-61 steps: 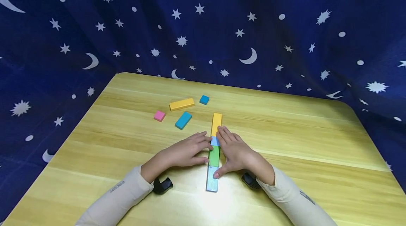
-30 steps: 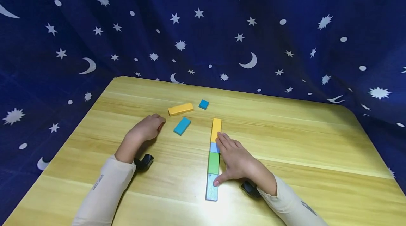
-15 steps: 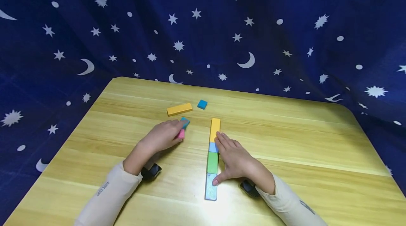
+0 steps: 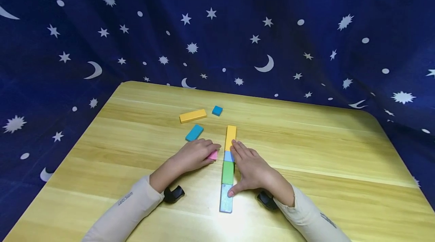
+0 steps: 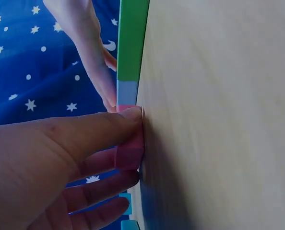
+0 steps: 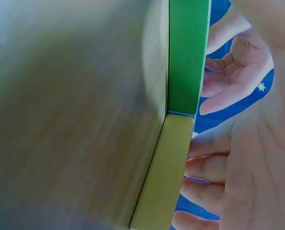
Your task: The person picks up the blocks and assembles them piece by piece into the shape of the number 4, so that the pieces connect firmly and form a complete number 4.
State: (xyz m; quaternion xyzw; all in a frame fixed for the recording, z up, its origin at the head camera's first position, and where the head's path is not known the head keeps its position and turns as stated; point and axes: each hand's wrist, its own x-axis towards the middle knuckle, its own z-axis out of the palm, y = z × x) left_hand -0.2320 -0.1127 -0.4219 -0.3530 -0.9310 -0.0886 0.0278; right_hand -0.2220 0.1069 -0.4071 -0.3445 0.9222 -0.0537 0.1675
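Note:
My left hand (image 4: 193, 156) pinches a small pink block (image 4: 213, 155) between thumb and fingers, just left of a straight row of blocks. From far to near, the row has a long yellow block (image 4: 230, 136), a small light-blue block (image 4: 228, 156), a green block (image 4: 227, 172) and a pale-blue block (image 4: 225, 200). Along the row's right side lies my right hand (image 4: 253, 170), fingers extended by the yellow block and thumb at the pale-blue one. In the left wrist view the thumb presses the pink block (image 5: 129, 157); the right wrist view shows the yellow block (image 6: 164, 172) end to end with the green one.
Beyond my left hand lie a teal block (image 4: 194, 132), a yellow-orange block (image 4: 193, 116) and a small blue block (image 4: 217, 110). The wooden table (image 4: 326, 147) meets a dark blue curtain (image 4: 217, 34) with stars and moons at its back edge.
My left hand left the row, took hold of the pink block at the left and carried it right, past the teal block, to beside the row. The right hand stays in place.

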